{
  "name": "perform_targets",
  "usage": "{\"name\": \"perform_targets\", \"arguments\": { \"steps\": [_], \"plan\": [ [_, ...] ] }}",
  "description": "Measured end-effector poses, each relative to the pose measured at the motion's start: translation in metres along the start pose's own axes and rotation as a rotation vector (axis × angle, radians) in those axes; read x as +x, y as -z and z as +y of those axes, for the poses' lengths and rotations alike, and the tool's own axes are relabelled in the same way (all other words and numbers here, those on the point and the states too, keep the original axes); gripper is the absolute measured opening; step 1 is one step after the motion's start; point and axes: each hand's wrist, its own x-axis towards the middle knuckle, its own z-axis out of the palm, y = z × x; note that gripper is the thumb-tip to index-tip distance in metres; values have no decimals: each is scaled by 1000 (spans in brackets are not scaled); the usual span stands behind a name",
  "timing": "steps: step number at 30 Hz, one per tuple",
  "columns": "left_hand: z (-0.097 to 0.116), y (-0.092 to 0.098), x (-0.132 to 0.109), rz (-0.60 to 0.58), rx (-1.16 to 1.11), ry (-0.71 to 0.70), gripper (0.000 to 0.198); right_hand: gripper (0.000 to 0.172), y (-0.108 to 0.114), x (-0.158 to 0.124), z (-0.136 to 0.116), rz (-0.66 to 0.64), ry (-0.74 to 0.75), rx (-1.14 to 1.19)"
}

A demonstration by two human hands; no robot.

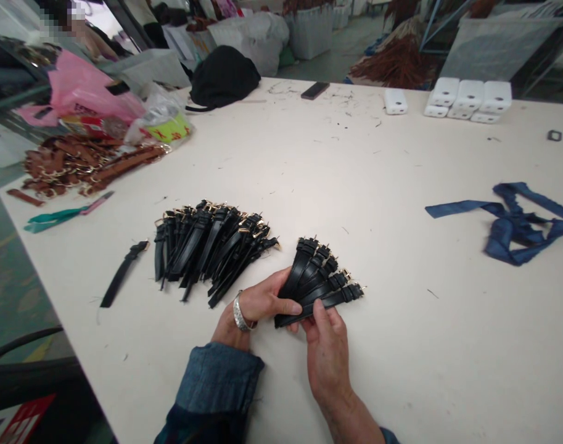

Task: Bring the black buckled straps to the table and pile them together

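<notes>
My left hand point(267, 301) is closed around the lower ends of a fan of black buckle straps point(312, 271), its thumb lying across them. Gold-coloured buckles show at the fan's far ends. My right hand point(326, 339) pinches the nearest strap of the same fan between thumb and fingers. Left of my hands lies a heap of similar black straps point(211, 240), their buckles pointing away from me. One single black strap point(124, 274) rests apart, farther left.
Brown straps point(87, 163), a pink bag point(91, 92) and green-handled snips point(61, 216) lie at the left. A black cap-like item point(226, 75) and a phone point(315, 90) sit at the far edge. White blocks point(468, 98) and blue fabric strip point(512, 231) are at the right.
</notes>
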Motion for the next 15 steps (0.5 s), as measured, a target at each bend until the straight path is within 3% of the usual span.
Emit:
{"name": "perform_targets", "arguments": {
  "steps": [7,15],
  "plan": [
    [3,-4,0,50,-48,-67,63,34,1,0,-1,45,57,-90],
    [-1,-1,2,43,-22,-77,56,31,-1,-1,-1,77,80,-21]
  ]
}}
